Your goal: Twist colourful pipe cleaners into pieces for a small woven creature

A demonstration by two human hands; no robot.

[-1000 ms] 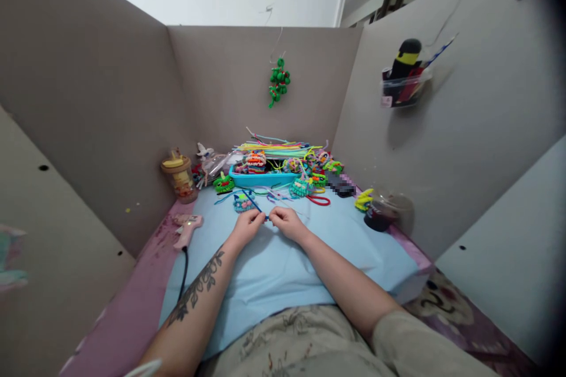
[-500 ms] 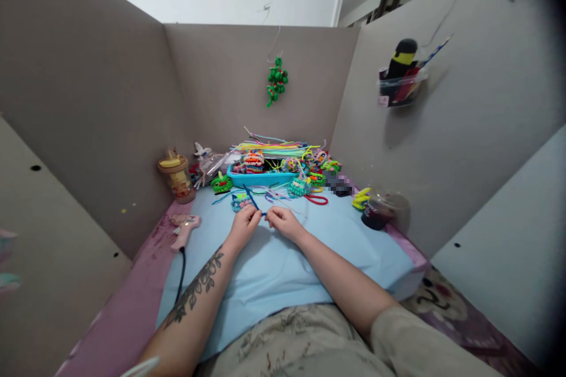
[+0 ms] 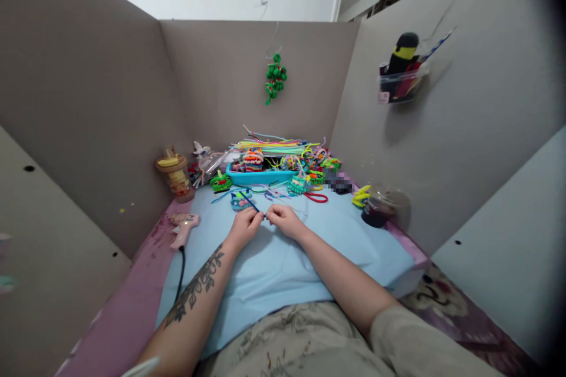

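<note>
Between my two hands is a dark blue pipe cleaner (image 3: 249,201), pinched at its near end above the light blue cloth (image 3: 283,274). The fingers of my left hand (image 3: 246,227) are closed on it, and its free end points up and to the left. Close beside, with fingertips almost touching the left ones, my right hand (image 3: 285,222) pinches the other end, which is mostly hidden by the fingers. Just behind the left hand lies a small blue, fuzzy creature figure (image 3: 240,202). A green fuzzy figure (image 3: 220,181) sits farther back to the left.
A blue tray (image 3: 260,178) with colourful pipe cleaners (image 3: 276,148) stands at the back. A pink glue gun (image 3: 184,230) with a cord lies left, near a lidded cup (image 3: 175,175). A dark cup (image 3: 375,212) is at the right. Grey panels (image 3: 260,82) surround the table.
The free end of the blue pipe cleaner has swung lower and farther left. Both hands stay pinched close together in nearly the same place. The view has shifted slightly.
</note>
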